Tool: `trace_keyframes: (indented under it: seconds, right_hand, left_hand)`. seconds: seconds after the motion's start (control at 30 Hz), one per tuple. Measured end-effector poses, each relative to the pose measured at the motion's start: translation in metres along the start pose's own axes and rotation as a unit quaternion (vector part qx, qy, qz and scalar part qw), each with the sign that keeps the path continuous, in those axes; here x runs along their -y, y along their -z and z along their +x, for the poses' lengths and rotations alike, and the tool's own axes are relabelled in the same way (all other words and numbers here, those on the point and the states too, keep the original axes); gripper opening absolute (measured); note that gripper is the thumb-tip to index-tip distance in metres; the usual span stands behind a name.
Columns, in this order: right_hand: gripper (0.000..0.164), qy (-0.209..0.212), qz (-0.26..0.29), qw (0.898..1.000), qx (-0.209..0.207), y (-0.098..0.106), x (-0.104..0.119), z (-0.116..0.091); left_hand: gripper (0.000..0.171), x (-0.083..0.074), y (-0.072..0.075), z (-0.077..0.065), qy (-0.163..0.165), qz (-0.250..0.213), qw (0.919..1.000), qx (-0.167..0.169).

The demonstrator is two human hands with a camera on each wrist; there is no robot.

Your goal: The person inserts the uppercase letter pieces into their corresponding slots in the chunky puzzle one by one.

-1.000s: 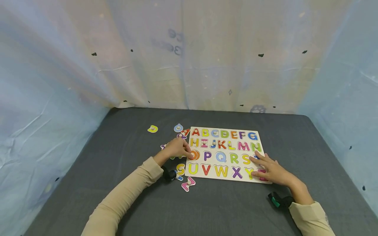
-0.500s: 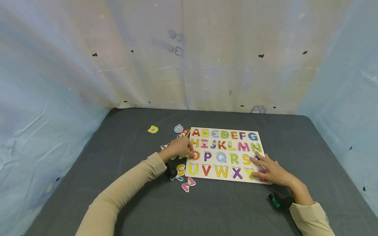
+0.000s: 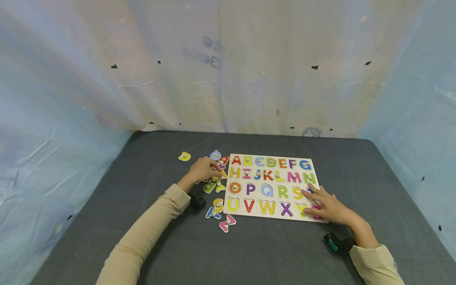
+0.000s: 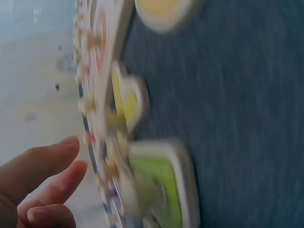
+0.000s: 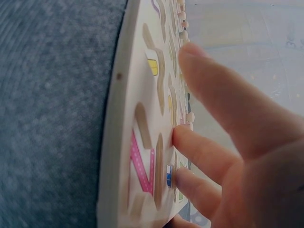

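Observation:
A white wooden alphabet puzzle board [image 3: 263, 213] lies on the dark table. The orange letter O piece [image 3: 234, 187] sits in its slot at the board's left edge. My left hand [image 3: 204, 168] is over the pile of loose letter pieces left of the board, and its fingers hold nothing in the left wrist view. Near it there are a green letter piece [image 4: 166, 183] and a yellow Y piece [image 4: 132, 102]. My right hand [image 3: 329, 206] rests with spread fingers on the board's lower right corner, partly covering the T and Z slots.
Below the pile lie a yellow S piece [image 3: 219, 206], a blue T piece [image 3: 210, 214] and a pink Z piece [image 3: 224, 226]. Farther off are a yellow U piece [image 3: 182, 158] and a blue Q piece [image 3: 215, 155]. Printed cloth [image 3: 249, 79] hangs behind the table.
My left hand has let go of the orange O piece in its slot and moved up and left, over the loose letters. My right hand has stayed on the board.

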State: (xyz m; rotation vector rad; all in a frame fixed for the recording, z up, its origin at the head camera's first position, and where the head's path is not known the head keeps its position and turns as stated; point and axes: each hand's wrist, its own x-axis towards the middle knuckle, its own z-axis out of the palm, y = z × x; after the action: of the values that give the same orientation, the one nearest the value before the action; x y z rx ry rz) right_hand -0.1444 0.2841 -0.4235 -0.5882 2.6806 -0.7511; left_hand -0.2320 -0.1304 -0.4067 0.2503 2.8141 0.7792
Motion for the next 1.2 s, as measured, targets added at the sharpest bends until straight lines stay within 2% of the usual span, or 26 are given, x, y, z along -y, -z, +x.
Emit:
trace_keyframes:
  seconds: [0.27,0.43,0.67,0.93,1.2]
  right_hand:
    - [0.072,-0.003,0.004,1.000,0.001,-0.001,0.000,0.001]
    - [0.073,-0.005,0.009,1.000,0.003,-0.002,0.000,0.001]
    - [0.073,-0.005,0.003,1.000,0.004,-0.001,-0.001,0.001]
    - [0.072,-0.003,-0.004,1.000,0.004,-0.001,-0.003,0.002]
    - [0.072,0.001,-0.003,1.000,0.002,-0.001,-0.003,0.001]
  left_hand:
    - [0.028,0.015,0.006,0.018,0.073,0.005,0.9956,-0.058]
    - [0.035,0.019,0.002,0.025,0.102,0.015,0.9924,-0.067]
    - [0.035,0.020,-0.001,0.032,0.090,0.020,0.9937,-0.063]
    - [0.027,0.020,0.001,0.034,0.090,0.018,0.9937,-0.064]
    - [0.024,0.012,0.005,0.028,0.056,0.010,0.9957,-0.073]
